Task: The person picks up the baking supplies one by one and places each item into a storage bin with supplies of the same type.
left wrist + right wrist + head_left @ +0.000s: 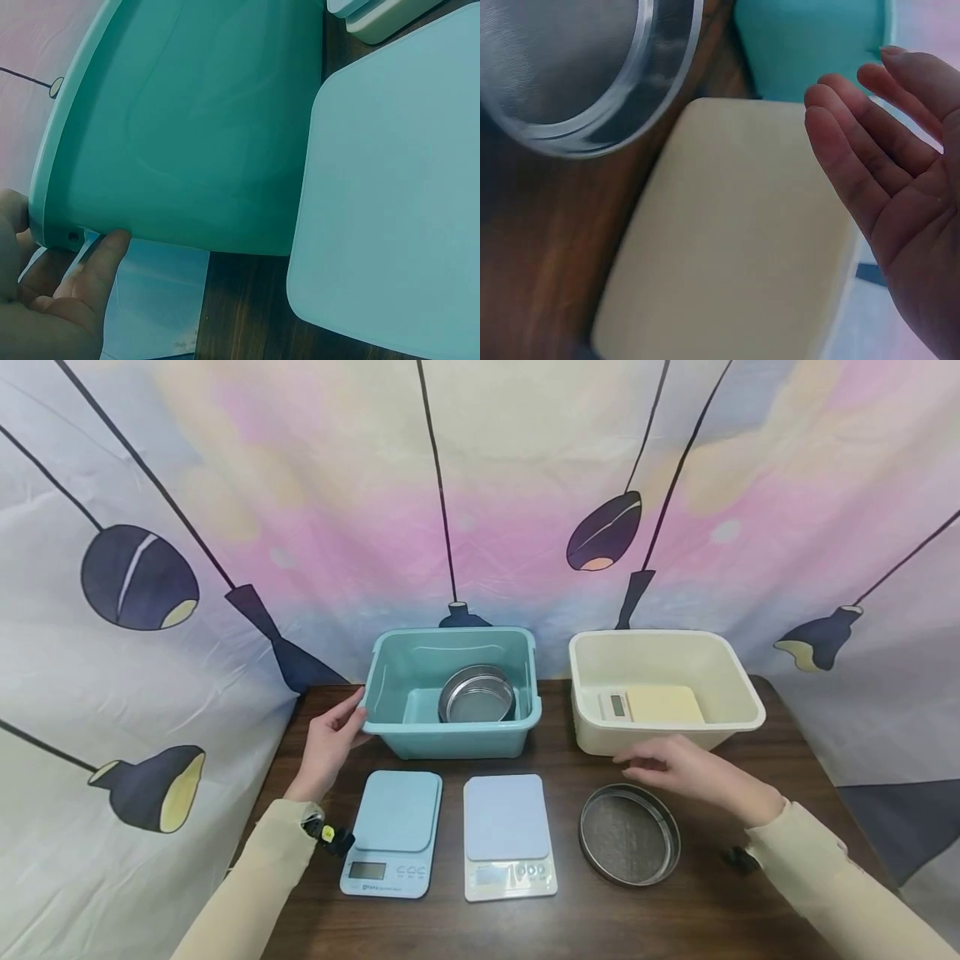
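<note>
My left hand (330,743) holds the left end of a teal plastic bin (453,743). In the left wrist view, its fingers (101,262) lie against the bin's wall and beneath the rim. Inside the bin sits a round metal sieve (477,697). My right hand (686,768) is empty, its fingers loosely bent, in front of a cream bin (667,739). That bin contains a pale yellow kitchen scale (663,703). A second round sieve (630,835) lies on the table just below the right hand.
A light blue kitchen scale (397,814) and a white kitchen scale (507,818) lie side by side before the teal bin. Everything stands on a dark wooden table (450,935). Behind it hangs a cloth backdrop (337,527) printed with lamps.
</note>
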The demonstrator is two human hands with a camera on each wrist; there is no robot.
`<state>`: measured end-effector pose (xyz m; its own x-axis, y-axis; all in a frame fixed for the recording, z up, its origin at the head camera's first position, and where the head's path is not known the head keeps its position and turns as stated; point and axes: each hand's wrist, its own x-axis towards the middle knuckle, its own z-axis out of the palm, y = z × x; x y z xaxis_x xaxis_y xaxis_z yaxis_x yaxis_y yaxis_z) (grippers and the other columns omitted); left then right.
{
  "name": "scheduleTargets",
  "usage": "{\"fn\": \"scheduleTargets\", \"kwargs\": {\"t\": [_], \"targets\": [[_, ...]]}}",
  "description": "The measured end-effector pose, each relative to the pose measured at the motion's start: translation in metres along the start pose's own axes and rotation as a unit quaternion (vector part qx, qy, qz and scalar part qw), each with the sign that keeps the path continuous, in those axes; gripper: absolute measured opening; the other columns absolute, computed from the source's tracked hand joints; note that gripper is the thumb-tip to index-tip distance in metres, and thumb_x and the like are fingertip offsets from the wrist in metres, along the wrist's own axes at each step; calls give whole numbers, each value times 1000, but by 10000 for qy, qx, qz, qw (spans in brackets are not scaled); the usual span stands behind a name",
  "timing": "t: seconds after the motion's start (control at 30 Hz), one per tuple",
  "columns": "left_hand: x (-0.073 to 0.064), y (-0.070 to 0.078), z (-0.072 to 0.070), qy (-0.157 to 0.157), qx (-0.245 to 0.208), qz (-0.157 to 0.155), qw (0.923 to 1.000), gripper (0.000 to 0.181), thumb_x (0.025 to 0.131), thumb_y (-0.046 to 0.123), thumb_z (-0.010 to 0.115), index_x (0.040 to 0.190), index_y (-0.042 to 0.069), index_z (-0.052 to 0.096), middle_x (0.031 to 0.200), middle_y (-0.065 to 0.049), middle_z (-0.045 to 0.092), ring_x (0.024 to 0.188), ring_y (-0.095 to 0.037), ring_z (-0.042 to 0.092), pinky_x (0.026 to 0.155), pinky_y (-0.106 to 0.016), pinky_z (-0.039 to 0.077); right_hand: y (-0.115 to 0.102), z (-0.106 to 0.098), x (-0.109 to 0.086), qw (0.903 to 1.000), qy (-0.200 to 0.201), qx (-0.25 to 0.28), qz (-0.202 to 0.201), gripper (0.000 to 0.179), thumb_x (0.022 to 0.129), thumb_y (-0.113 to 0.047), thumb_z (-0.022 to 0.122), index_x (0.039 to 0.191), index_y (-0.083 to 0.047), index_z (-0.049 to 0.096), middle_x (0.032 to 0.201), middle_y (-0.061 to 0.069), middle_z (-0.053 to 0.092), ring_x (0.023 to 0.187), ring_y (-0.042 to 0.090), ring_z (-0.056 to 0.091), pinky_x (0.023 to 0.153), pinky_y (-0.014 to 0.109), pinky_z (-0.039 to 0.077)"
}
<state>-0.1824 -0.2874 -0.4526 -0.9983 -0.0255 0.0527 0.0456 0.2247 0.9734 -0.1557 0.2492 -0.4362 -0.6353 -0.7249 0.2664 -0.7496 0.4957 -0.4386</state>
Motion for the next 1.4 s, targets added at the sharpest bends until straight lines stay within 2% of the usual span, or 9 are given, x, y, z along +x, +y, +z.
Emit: {"fn": "scheduleTargets", "kwargs": {"t": [0.13, 0.43, 0.63, 0.77, 0.9, 1.1, 1.4], "targets": [[0, 0, 1, -9, 3, 8, 10000, 51, 110, 27, 57, 157, 12, 46, 157, -19, 48, 121, -10, 65, 89, -22, 59, 7, 7, -19, 9998, 142, -83, 108, 25, 89, -1, 79, 112, -11, 79, 106, -2, 78, 97, 11, 72, 80, 30, 62], [0, 0, 1, 34, 37, -32, 10000, 51, 109, 28, 57, 157, 16, 47, 158, -16, 48, 128, -22, 62, 90, -24, 59, 27, 25, -57, 9977, 273, -125, 606, 29, 87, -2, 81, 116, -7, 78, 105, 0, 78, 91, 1, 66, 71, 26, 59], [1, 0, 1, 26, 25, -61, 10000, 51, 109, 29, 58, 157, 16, 47, 158, -16, 48, 129, -23, 61, 91, -24, 59, 36, 35, -76, 9974, 226, 61, 679, 37, 86, -2, 82, 122, -2, 73, 93, -12, 69, 83, -4, 57, 64, 24, 54], [0, 0, 1, 39, 41, -84, 9999, 51, 109, 29, 58, 157, 16, 47, 158, -16, 48, 128, -21, 62, 92, -24, 59, 41, 43, -84, 9970, 182, 273, 698, 40, 89, -4, 81, 127, 0, 70, 92, -14, 66, 81, -5, 54, 63, 23, 52], [0, 0, 1, 40, 39, -60, 10000, 51, 109, 29, 58, 157, 16, 47, 157, -16, 48, 130, -24, 61, 92, -24, 59, 43, 49, -89, 9960, 89, 398, 794, 41, 92, -5, 79, 131, 2, 68, 91, -15, 65, 81, -6, 54, 64, 22, 52], [0, -1, 1, 53, 32, -25, 10000, 51, 109, 28, 57, 157, 16, 47, 157, -16, 49, 132, -31, 58, 91, -24, 59, 45, 54, -96, 9913, -84, 641, 1150, 45, 96, -7, 75, 139, -2, 63, 87, -18, 63, 78, -6, 54, 61, 23, 50], [0, -1, 0, 59, 78, -74, 9999, 51, 109, 29, 58, 157, 16, 47, 158, -15, 48, 130, -26, 61, 91, -23, 59, 43, 60, -102, 9801, -286, 1000, 1693, 48, 100, -11, 70, 146, -5, 57, 82, -19, 58, 71, -4, 51, 57, 22, 47]]}}
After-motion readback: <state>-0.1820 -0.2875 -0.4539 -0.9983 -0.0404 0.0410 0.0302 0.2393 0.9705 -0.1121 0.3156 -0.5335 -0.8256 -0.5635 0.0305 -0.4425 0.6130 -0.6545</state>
